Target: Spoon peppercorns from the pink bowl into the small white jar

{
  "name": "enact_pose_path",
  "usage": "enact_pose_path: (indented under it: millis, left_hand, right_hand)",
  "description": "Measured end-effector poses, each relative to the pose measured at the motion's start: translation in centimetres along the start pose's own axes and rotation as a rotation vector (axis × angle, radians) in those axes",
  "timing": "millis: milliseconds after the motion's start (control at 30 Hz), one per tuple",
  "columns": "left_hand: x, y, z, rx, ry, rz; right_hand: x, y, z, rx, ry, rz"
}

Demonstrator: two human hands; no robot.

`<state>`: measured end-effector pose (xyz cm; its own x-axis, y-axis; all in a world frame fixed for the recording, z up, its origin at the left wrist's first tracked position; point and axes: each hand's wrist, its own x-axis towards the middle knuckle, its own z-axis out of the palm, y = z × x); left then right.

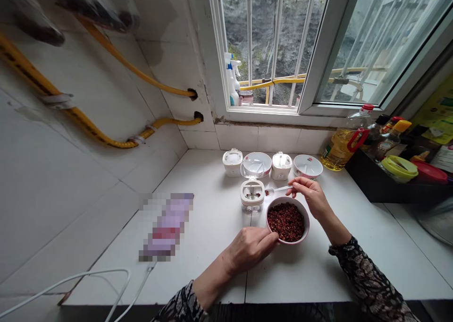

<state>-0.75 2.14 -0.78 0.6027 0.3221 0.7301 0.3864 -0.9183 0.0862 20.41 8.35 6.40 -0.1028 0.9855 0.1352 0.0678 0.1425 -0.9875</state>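
Note:
My left hand (252, 247) grips the near left rim of a white bowl (307, 224) with a pink edge. Dark red peppercorns (286, 222) fill much of the bowl. Pinched in my right hand (311, 194), above the bowl's far side, is a small white spoon (281, 189). The spoon's head points left, beside a square clear jar (252, 194) with a cream rim. A few dark bits lie at the spoon's head, and some show inside the jar, which stands just left of the bowl.
Behind stand a jar of white grains (232, 162), two white bowls (257, 163) (307, 166) and another lidded jar (281, 165). An oil bottle (338, 145) and a black box (366, 182) of bottles are at the right. A blurred purple object (168, 225) with a cable lies left.

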Motion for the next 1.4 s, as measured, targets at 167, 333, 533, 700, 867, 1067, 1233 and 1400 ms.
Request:
enact_pose_path:
  millis: [167,333,533,700,867,1067,1233,1400]
  left_hand:
    - [-0.1,0.0,0.1,0.01,-0.004,0.001]
    - [-0.1,0.0,0.1,0.024,0.005,0.006]
    - [-0.1,0.0,0.0,0.007,0.0,-0.001]
    - [-0.1,0.0,-0.1,-0.015,-0.013,-0.006]
    - [-0.2,0.1,-0.1,-0.014,-0.026,-0.022]
    - [-0.2,0.1,-0.1,-0.016,-0.023,-0.023]
    - [-0.1,0.1,-0.1,-0.018,-0.016,-0.015]
    - [0.0,0.1,-0.2,-0.025,-0.016,-0.013]
  right_hand:
    - [-1.1,-0.1,3.2,-0.325,-0.02,-0.352]
    - [-1.9,-0.4,3.0,-0.626,-0.058,-0.686]
    - [-1.6,-1.2,-1.3,-0.557,0.045,-0.485]
    - [-1.3,-0.1,-2.2,-0.759,-0.044,-0.496]
    - [-1.4,0.8,-1.2,-0.71,-0.104,-0.4]
    - [-1.2,1.1,-1.2,-0.436,-0.093,-0.166]
    - [-1.1,1.4,-1.0,-0.315,-0.07,-0.069]
    - [-1.0,1.4,-0.9,-0.239,-0.076,-0.021]
